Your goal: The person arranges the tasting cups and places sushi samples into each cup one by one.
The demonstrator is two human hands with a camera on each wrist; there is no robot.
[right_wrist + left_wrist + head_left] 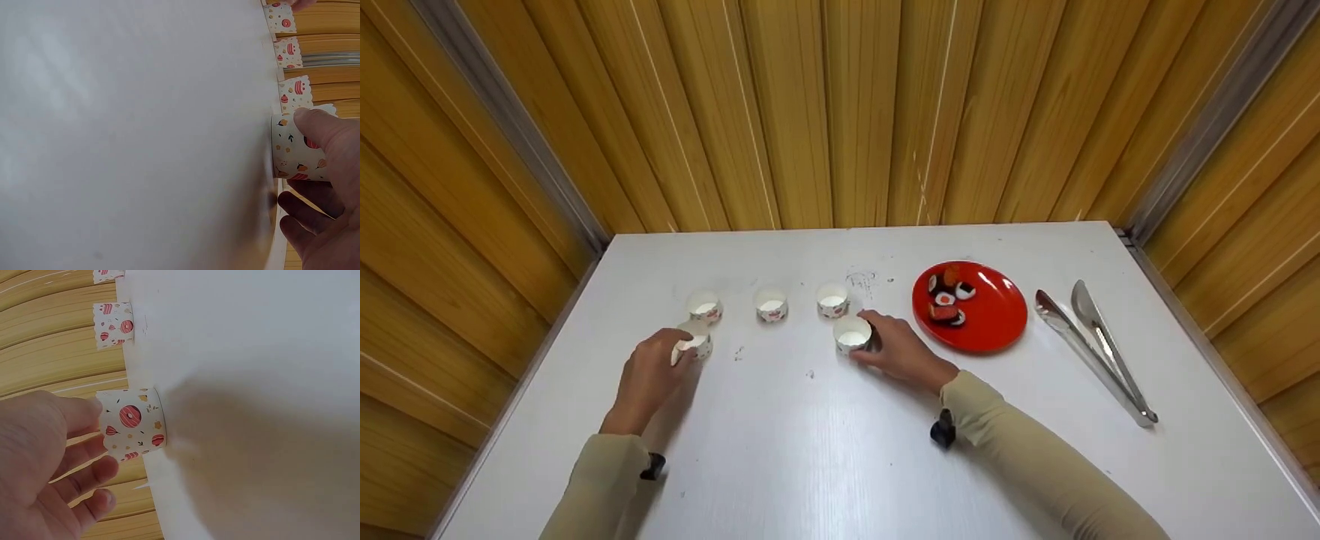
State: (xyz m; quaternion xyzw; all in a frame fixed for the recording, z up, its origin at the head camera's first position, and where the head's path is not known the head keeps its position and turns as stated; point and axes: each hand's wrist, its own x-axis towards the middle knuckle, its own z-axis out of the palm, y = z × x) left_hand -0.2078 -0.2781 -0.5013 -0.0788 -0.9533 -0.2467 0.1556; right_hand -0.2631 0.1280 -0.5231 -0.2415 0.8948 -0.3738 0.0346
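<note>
My left hand pinches the rim of a white paper baking cup at the front left. In the left wrist view this cup shows a print of pink donuts and flowers, and it stands on the table. The right hand grips a matching paper cup between thumb and fingers, upright on the table. Behind them stand three more cups: a left one, a middle one and a right one.
A red plate right of the right hand bears several sushi pieces. Farther right lie metal tongs, spread apart, on the white table. Wood-look panels wall the back and sides.
</note>
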